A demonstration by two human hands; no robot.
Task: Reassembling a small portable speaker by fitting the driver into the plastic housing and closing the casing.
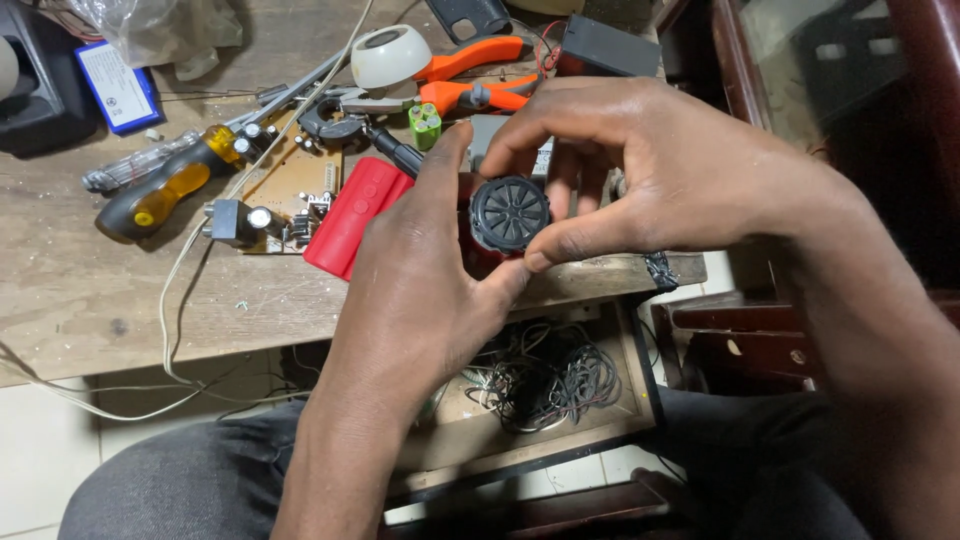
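Observation:
Both my hands hold a small round black part (510,213) with radial ribs, like a speaker end cap. My left hand (420,270) cups it from the left and below, thumb up beside it. My right hand (640,170) pinches it from the right, fingers arched over the top and thumb under it. A red cylindrical speaker body (352,215) lies on the wooden workbench (90,290) just left of my left hand. Something red shows behind the cap, mostly hidden by my fingers.
On the bench lie a brown circuit board (290,190), a yellow-and-black screwdriver (165,185), orange-handled pliers (475,75), a white tape roll (390,55), a green battery pack (425,125) and a blue card (117,85). An open drawer (600,430) with tangled wires sits below, above my lap.

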